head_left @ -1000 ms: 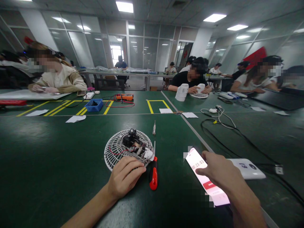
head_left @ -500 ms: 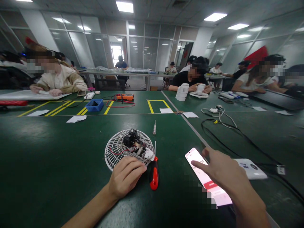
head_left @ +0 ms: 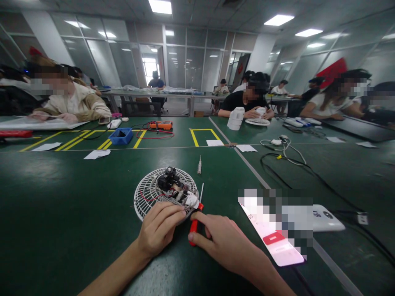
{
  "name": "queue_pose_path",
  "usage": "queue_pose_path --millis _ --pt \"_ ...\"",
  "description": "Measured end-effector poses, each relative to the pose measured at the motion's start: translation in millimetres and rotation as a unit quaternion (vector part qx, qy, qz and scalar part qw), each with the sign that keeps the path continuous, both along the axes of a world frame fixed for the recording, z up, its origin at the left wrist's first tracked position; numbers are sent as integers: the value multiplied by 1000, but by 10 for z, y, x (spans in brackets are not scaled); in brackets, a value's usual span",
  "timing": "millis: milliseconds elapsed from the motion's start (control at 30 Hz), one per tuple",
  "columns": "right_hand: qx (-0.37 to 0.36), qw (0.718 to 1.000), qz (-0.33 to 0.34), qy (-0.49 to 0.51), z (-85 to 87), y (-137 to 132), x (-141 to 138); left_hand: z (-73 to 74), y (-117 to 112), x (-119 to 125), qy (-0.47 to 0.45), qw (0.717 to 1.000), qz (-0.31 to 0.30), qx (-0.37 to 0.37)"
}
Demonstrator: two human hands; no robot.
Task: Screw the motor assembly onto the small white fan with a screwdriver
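Note:
A round white fan grille (head_left: 146,195) lies on the green table (head_left: 61,205) in front of me, with a black motor and circuit board with red wires (head_left: 174,189) on top. My left hand (head_left: 160,228) rests curled on the grille's near edge, fingertips touching it. My right hand (head_left: 220,242) has its fingers and thumb closed around the red handle of a screwdriver (head_left: 195,222) lying just right of the grille. The screwdriver's metal shaft points away from me.
A lit phone (head_left: 273,236) lies to the right, beside a white device (head_left: 327,218). A small screwdriver (head_left: 199,165) lies beyond the grille. Black and white cables (head_left: 286,154) trail at right. Farther off are a blue tray (head_left: 121,136), an orange multimeter (head_left: 162,125), paper slips and seated people.
My right hand left the phone and moved left onto the red screwdriver's handle. My left hand stayed on the grille.

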State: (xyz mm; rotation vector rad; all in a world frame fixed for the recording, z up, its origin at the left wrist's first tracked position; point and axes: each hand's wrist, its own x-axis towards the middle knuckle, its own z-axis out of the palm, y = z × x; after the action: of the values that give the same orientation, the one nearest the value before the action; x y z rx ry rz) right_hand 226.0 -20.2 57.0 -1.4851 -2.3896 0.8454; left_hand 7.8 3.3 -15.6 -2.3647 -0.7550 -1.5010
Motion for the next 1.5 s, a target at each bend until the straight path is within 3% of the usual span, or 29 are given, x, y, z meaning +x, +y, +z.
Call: queue_pose_path --millis 133,300,433,633,800,933,1000,1233,1500 --pt "-16 1000 -16 -4 -45 -4 -26 50 -9 -1 -10 1000 20 -1" --pt "-51 995 -90 -5 -29 13 21 124 16 -14 -56 997 42 -19" --pt "-43 981 -186 14 -40 64 139 161 29 -45 -86 995 46 -30" --pt "-38 929 -316 188 0 143 328 183 27 -105 -196 968 90 -125" --pt "8 906 -305 292 41 116 375 288 67 -134 -341 892 93 -282" --pt "21 914 -264 308 35 78 333 389 103 -159 -482 763 9 -430" --pt "27 925 -239 295 18 62 295 420 122 -176 -515 715 -29 -472" --pt "1 929 -211 305 -17 9 144 493 179 -288 -556 635 -83 -530" --pt "44 924 -199 323 -64 11 59 551 165 -302 -611 576 -94 -535"
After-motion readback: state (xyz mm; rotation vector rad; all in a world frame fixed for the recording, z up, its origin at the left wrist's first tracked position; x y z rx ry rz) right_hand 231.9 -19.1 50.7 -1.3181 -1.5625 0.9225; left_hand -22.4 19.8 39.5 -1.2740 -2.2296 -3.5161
